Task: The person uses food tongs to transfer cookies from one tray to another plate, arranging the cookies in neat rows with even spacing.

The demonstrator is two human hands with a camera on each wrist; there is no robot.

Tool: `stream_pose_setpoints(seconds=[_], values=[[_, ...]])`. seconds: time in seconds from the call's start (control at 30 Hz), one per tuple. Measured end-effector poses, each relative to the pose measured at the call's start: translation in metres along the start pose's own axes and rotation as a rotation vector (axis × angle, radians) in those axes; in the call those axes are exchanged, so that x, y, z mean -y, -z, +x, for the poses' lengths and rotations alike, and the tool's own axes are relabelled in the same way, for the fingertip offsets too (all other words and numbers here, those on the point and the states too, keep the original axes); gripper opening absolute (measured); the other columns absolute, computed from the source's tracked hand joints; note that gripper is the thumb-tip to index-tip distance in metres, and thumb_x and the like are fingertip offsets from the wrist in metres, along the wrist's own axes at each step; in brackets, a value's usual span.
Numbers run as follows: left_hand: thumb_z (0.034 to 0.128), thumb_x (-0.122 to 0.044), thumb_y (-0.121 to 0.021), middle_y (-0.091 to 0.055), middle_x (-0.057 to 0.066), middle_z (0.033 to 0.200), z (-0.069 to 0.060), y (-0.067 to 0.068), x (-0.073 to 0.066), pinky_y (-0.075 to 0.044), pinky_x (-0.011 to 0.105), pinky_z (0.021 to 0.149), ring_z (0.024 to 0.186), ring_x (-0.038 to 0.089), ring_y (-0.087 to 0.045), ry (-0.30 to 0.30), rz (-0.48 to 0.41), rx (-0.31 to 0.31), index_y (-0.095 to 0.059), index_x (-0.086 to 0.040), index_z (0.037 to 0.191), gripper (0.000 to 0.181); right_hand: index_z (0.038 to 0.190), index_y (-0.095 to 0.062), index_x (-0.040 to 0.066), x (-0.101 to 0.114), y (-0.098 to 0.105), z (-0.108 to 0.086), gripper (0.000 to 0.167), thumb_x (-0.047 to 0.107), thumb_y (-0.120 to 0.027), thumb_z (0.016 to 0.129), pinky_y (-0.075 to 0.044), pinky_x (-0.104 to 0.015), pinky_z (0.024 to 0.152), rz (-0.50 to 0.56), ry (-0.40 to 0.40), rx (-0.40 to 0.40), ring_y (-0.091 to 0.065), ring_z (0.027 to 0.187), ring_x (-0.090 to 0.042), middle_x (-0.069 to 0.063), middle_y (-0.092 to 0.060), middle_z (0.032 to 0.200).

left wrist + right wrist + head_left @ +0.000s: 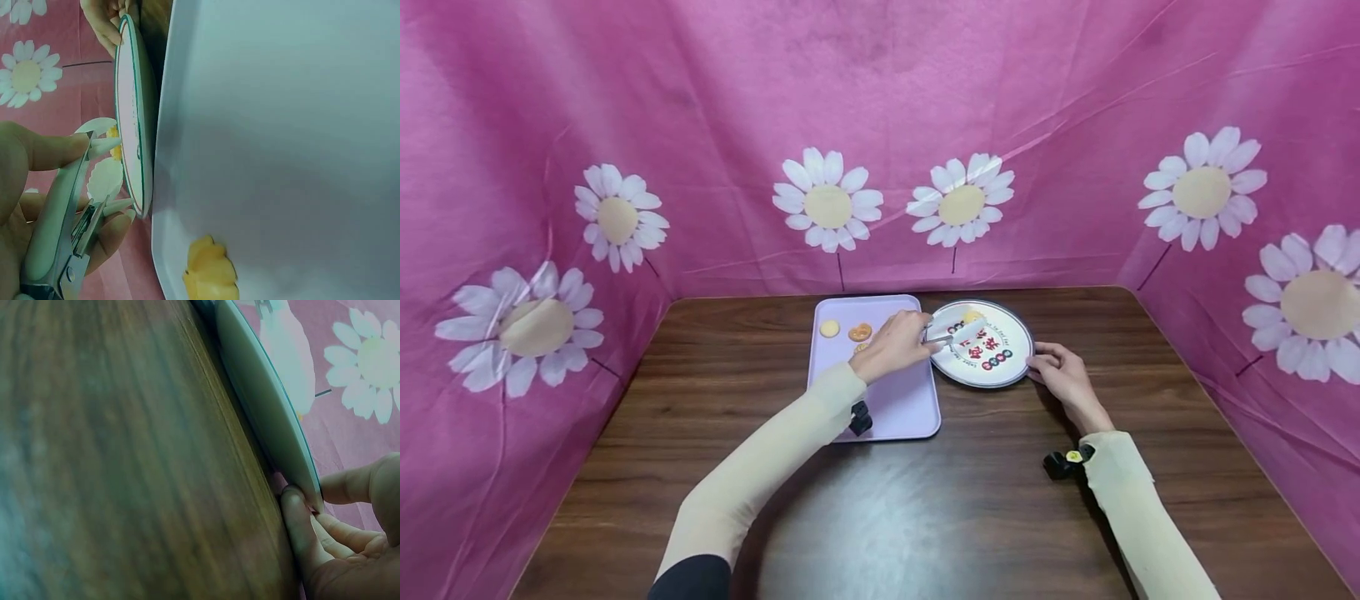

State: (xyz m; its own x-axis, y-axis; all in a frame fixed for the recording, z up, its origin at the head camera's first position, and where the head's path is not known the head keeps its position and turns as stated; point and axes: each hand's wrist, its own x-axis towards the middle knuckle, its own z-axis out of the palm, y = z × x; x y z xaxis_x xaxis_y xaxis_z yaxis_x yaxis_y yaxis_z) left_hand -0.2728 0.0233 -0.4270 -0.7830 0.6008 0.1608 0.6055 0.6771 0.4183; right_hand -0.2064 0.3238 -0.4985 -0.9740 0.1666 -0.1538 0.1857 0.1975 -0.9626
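Firstly: left hand (891, 346), curled round silver-and-white tongs (53, 222), their long axis running rightward from it. At the tongs' tips: small yellow food piece (973, 317), over a round white plate (1021, 338) with dark rim and red lettering; whether pinched, cannot tell. Right hand (1064, 379): pinching that plate's edge, plate to its left; left hand nearer the yellow piece. Beneath left hand: lilac rectangular tray (891, 417).

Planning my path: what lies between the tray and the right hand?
The plate, its rim held by the right hand, with the tongs over it; the head view shows this.
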Motion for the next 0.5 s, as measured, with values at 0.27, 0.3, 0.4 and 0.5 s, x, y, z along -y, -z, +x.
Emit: stream_pose_setpoints(seconds=[0.27,0.3,0.4,0.5], values=[[0.0943,-0.027,-0.076,-0.065,0.004,0.082,0.016,-0.010,-0.013,-0.044,0.029,0.064,0.072,0.016,-0.054,-0.005,0.016,0.027,-0.073,0.001,0.108,0.031,0.151,-0.043,-0.009,-0.001,-0.001,0.000,0.053,0.009,-0.059,0.104,-0.056,-0.013,0.084,0.000,-0.002,-0.007,-0.064,0.088,0.011,0.014,-0.071,0.094],[0.0942,-0.027,-0.076,-0.066,0.004,0.083,0.018,-0.012,-0.014,-0.045,0.029,0.065,0.072,0.016,-0.055,-0.003,0.021,0.030,-0.073,0.001,0.109,0.031,0.151,-0.042,-0.009,-0.001,-0.001,0.000,0.053,0.009,-0.059,0.104,-0.057,-0.013,0.084,-0.001,-0.004,-0.007,-0.063,0.088,0.011,0.013,-0.071,0.095],[0.0944,-0.029,-0.075,-0.070,0.005,0.086,0.023,-0.019,-0.017,-0.047,0.029,0.066,0.072,0.015,-0.057,0.002,0.043,0.045,-0.073,-0.001,0.112,0.033,0.152,-0.042,-0.008,-0.001,-0.001,-0.001,0.053,0.009,-0.059,0.104,-0.056,-0.013,0.085,-0.004,-0.011,-0.007,-0.063,0.088,0.011,0.010,-0.071,0.099],[0.0942,-0.030,-0.076,-0.070,0.004,0.085,0.027,-0.025,-0.019,-0.047,0.028,0.064,0.071,0.014,-0.057,0.005,0.055,0.054,-0.073,-0.001,0.114,0.035,0.152,-0.042,-0.008,-0.001,-0.002,-0.003,0.053,0.009,-0.058,0.104,-0.056,-0.013,0.085,-0.004,-0.014,-0.007,-0.062,0.089,0.011,0.009,-0.070,0.100]])
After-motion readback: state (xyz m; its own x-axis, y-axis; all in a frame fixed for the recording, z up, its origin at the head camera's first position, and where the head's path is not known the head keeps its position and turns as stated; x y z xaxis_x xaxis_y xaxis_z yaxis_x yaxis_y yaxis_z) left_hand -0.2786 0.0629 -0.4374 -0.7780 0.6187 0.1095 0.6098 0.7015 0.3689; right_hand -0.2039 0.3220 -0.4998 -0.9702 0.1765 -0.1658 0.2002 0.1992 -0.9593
